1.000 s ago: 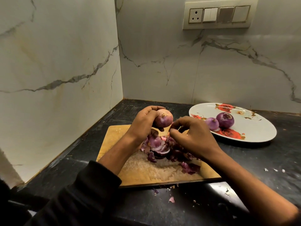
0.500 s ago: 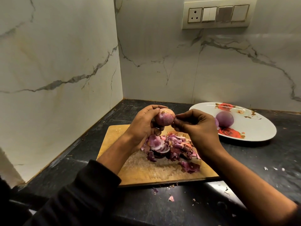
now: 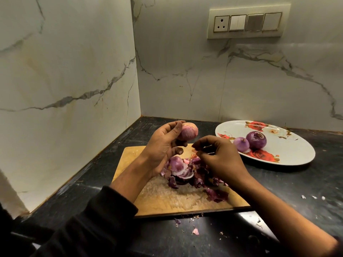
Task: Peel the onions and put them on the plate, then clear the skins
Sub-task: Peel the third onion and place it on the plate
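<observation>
The person's left hand holds a partly peeled red onion above the far edge of the wooden cutting board, its fingers curled round the bulb from the left and underneath. The right hand sits just beside and below the onion, thumb and fingertips drawn together in a pinch; a thin scrap of skin seems to be caught between them, though it is too small to be sure. Under both hands a heap of purple onion skins lies on the board, with more peel near the board's right edge.

Two peeled onions rest touching each other on the floral plate, which stands on the dark worktop to the right of the board. A few skin flakes have already landed on the worktop in front of the board.

The held onion still shows pale, papery skin on top, so the peeling step looks unfinished. The main risks, judged from this, are these: thin skin may tear into small bits instead of coming away in a strip, leaving patches on the bulb; loose scraps dropped from this height may scatter past the board and make the final clearing harder; and a smooth, half-stripped bulb could slip from the left hand's grasp and roll into the peel heap or off the board.
</observation>
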Demonstrator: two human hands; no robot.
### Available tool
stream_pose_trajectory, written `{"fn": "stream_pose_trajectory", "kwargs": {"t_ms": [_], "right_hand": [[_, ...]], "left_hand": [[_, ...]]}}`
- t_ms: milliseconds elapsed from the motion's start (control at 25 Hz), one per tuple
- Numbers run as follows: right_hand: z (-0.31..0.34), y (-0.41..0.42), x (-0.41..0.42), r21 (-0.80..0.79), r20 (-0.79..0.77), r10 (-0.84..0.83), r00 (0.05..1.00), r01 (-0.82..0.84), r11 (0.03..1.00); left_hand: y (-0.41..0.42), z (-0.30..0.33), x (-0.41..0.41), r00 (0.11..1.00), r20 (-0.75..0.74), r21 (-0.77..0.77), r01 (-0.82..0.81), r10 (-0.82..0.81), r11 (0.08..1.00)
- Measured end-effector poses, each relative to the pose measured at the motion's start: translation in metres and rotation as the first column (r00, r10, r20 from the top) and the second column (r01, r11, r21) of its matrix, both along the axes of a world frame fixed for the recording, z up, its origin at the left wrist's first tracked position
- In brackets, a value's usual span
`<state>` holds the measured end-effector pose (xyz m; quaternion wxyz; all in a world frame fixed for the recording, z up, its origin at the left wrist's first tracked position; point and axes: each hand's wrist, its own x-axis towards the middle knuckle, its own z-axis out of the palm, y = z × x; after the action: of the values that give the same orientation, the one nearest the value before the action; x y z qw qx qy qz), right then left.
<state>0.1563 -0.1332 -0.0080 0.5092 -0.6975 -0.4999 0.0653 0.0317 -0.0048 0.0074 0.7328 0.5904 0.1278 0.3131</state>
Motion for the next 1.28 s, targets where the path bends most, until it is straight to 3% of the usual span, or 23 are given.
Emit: {"fn": "stream_pose_trajectory", "kwargs": {"t_ms": [200, 360, 520, 720, 1040, 1280], "right_hand": [[0.003, -0.003, -0.002, 0.047, 0.015, 0.022, 1.0, -0.023, 0.999], [0.007, -0.002, 0.0, 0.212, -0.127, -0.047, 0.991, 0.073, 0.974], [0.008, -0.003, -0.005, 0.28, -0.162, 0.073, 0.984, -0.025, 0.96], [0.005, -0.003, -0.001, 0.309, -0.181, 0.038, 0.983, 0.02, 0.951], [0.008, -0.006, 0.004, 0.334, 0.02, -0.077, 0.997, 0.066, 0.94], [0.01, -0.008, 0.0, 0.391, 0.323, -0.205, 0.924, 0.067, 0.918]], "left_hand": [[0.0, -0.001, -0.002, 0.999, 0.018, 0.138, -0.048, 0.046, 0.989], [-0.001, -0.002, -0.004, 1.0, 0.025, 0.155, -0.008, 0.005, 0.988], [-0.003, -0.004, -0.004, 0.995, -0.007, 0.184, 0.096, -0.097, 0.978], [-0.004, -0.006, -0.002, 0.976, -0.047, 0.155, 0.219, -0.215, 0.963], [0.0, -0.009, 0.0, 0.989, -0.102, 0.281, 0.134, -0.109, 0.95], [0.0, -0.011, 0.002, 0.992, -0.092, 0.31, 0.106, -0.081, 0.945]]}}
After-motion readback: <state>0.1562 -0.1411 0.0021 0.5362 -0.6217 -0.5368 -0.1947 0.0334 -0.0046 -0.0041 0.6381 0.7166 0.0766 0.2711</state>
